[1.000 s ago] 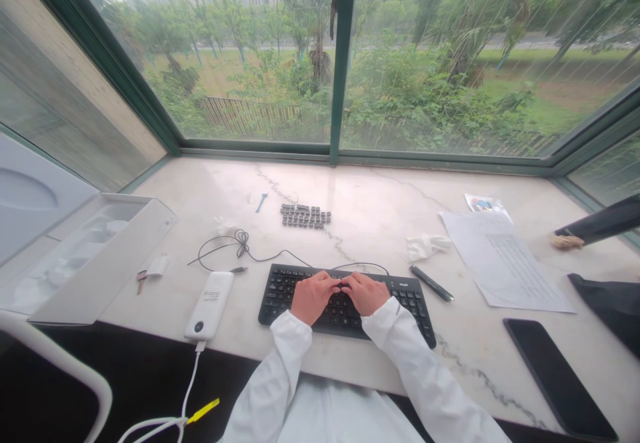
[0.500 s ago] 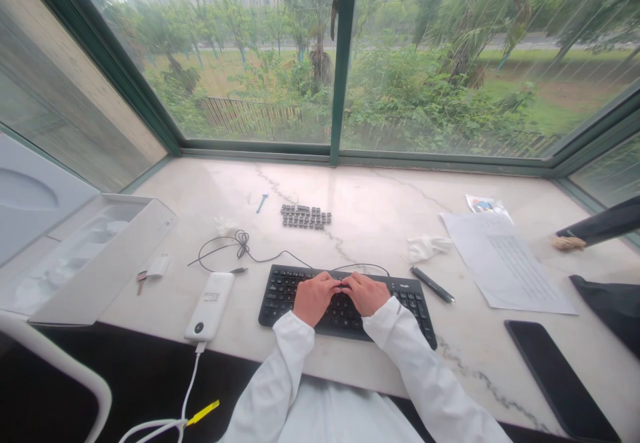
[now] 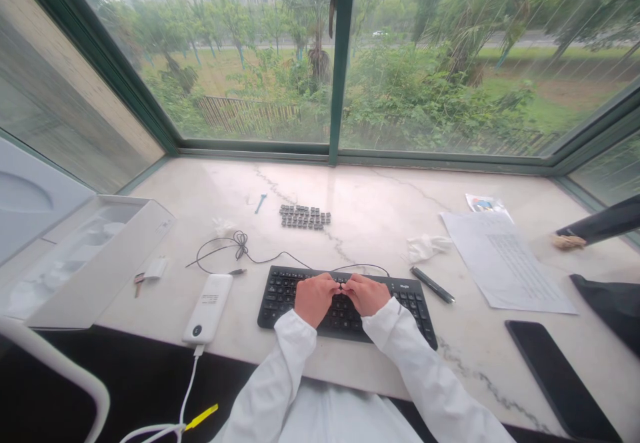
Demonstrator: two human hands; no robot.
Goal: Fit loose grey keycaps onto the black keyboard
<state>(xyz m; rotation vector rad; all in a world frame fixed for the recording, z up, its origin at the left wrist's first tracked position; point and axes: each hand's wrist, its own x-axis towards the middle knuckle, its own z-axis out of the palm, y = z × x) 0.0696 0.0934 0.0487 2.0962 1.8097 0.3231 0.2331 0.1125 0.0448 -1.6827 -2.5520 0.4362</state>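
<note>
Fingers point(image 3: 331, 286) of both hands are bent in, tips meeting over the upper middle of the black keyboard point(image 3: 285, 296); can't tell if anything is pinched between them, tips too small and dark there. Left hand point(image 3: 313, 300) and right hand point(image 3: 369, 294) sit over the keys, covering the middle; both wrists in white sleeves point(image 3: 295, 346). Keyboard lies on the pale marble surface point(image 3: 385, 216), near its front edge, both ends visible past the hands. Thin black cable point(image 3: 242, 244) runs off its back edge to a loose tangle at left, plug just beside the top of a white power bank point(image 3: 210, 306). White cord point(image 3: 189, 386) plugged into the bank's near end, yellow tag point(image 3: 202, 417) on it. Behind the keyboard: loose dark keycaps point(image 3: 305, 217) in rows, blue stick point(image 3: 261, 204) to their left. Right of keyboard: black pen point(image 3: 433, 285) close by, crumpled white wrapper point(image 3: 427, 248) behind it, then printed paper point(image 3: 505, 263), and black phone point(image 3: 560, 376) nearer the person. Far left: open white box point(image 3: 107, 263), small key point(image 3: 139, 285) to its right. Green-framed window point(image 3: 250, 147) along the back.
</note>
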